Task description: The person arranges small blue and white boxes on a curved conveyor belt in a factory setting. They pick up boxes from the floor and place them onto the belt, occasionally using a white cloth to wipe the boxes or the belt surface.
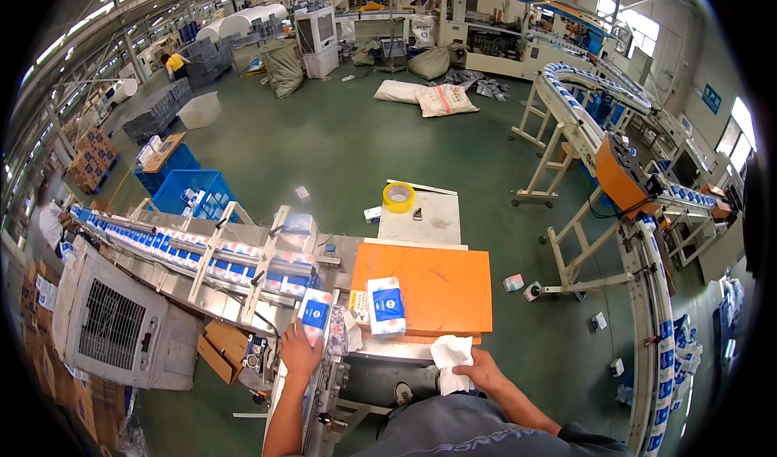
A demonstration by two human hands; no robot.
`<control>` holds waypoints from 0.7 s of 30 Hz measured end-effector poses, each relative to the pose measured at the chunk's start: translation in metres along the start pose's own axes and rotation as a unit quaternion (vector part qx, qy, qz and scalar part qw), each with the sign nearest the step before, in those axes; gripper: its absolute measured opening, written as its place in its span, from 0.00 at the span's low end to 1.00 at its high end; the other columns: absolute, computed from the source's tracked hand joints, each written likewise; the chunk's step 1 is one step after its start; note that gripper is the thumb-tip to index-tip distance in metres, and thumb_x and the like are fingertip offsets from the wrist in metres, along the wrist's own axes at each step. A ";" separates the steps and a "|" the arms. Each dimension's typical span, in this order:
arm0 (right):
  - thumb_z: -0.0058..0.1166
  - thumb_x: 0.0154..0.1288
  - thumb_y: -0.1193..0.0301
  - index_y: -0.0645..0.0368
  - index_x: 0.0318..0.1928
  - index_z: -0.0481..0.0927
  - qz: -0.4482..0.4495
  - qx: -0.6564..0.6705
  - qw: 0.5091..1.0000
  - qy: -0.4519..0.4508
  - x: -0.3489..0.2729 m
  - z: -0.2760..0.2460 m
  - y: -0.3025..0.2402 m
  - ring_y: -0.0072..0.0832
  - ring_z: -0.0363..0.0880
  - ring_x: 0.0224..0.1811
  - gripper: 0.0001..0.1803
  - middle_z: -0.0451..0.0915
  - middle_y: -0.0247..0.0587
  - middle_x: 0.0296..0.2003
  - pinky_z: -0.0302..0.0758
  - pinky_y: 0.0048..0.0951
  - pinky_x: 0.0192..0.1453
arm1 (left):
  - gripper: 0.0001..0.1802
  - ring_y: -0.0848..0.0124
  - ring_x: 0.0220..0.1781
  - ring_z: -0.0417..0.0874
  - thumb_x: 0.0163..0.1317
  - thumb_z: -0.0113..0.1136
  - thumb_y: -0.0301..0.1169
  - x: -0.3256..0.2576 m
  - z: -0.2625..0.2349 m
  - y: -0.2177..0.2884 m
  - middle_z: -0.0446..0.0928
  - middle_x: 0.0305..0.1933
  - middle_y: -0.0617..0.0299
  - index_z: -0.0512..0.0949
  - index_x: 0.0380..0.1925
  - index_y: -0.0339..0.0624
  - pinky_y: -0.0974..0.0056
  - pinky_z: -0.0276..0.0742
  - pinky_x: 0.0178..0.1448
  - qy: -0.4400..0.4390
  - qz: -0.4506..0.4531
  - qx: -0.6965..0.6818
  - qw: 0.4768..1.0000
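Note:
My left hand (299, 352) is at the conveyor's near end, its fingers around the near end of a blue-and-white tissue pack (315, 312). Crumpled white and patterned wrapping (346, 333) lies just right of that pack. Close to my body, my right hand (483, 371) is closed on a loose white tissue (452, 358), which hangs partly unfolded. Between my hands and farther out, another tissue pack (387, 306) lies on an orange board (445, 287). A small yellowish card (358, 304) sits at that pack's left side.
A row of packs (206, 267) lines the conveyor to the left. Yellow tape (398, 197) rests on a white stand (429, 224) beyond the board. Left are a blue crate (184, 191) and a grey cooler (121, 319). A curved conveyor (657, 335) runs along the right; stray packs dot the floor.

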State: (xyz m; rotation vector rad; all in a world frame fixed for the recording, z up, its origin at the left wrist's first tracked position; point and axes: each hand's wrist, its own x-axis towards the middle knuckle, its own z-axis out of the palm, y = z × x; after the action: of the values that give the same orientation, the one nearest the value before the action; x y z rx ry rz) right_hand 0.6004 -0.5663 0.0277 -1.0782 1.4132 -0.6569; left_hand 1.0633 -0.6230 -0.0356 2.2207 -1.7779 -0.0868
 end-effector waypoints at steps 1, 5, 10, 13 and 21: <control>0.69 0.61 0.72 0.66 0.60 0.83 -0.004 -0.009 1.000 0.000 -0.001 0.000 -0.001 0.29 0.86 0.51 0.26 0.90 0.42 0.49 0.80 0.34 0.60 | 0.52 0.40 0.67 0.74 0.57 0.73 0.55 -0.003 0.002 -0.003 0.71 0.69 0.38 0.66 0.76 0.36 0.39 0.72 0.69 -0.004 -0.004 -0.001 1.000; 0.69 0.62 0.72 0.67 0.60 0.83 -0.004 -0.002 1.000 -0.006 -0.002 -0.001 0.000 0.29 0.86 0.51 0.26 0.89 0.43 0.49 0.80 0.34 0.59 | 0.53 0.41 0.63 0.76 0.57 0.74 0.51 0.000 -0.005 0.011 0.73 0.68 0.42 0.63 0.78 0.36 0.42 0.77 0.63 0.012 -0.006 -0.018 1.000; 0.69 0.62 0.73 0.69 0.60 0.82 0.007 -0.006 1.000 -0.006 -0.009 0.003 0.016 0.30 0.86 0.51 0.26 0.89 0.43 0.49 0.80 0.33 0.59 | 0.54 0.42 0.64 0.77 0.56 0.76 0.52 -0.014 -0.007 0.004 0.73 0.68 0.42 0.64 0.76 0.35 0.42 0.75 0.66 0.023 -0.020 0.014 0.999; 0.68 0.61 0.76 0.70 0.59 0.82 -0.004 0.021 1.000 0.009 -0.009 0.009 0.017 0.29 0.87 0.49 0.25 0.89 0.44 0.48 0.82 0.33 0.58 | 0.53 0.42 0.65 0.76 0.56 0.74 0.52 -0.016 -0.006 0.001 0.75 0.67 0.39 0.65 0.75 0.32 0.43 0.74 0.68 0.046 -0.006 0.012 0.999; 0.66 0.60 0.80 0.68 0.57 0.83 0.053 0.045 0.997 -0.015 -0.015 0.005 0.013 0.32 0.89 0.48 0.23 0.89 0.43 0.48 0.84 0.35 0.56 | 0.51 0.39 0.61 0.76 0.55 0.79 0.47 -0.043 -0.018 -0.002 0.76 0.60 0.38 0.65 0.71 0.31 0.42 0.73 0.65 0.069 -0.008 0.008 0.998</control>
State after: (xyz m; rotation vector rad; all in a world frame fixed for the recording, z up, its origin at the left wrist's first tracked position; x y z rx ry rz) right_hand 0.6003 -0.5473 0.0222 -0.9324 1.3919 -0.6203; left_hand 1.0593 -0.5783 -0.0247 2.1948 -1.6942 0.0750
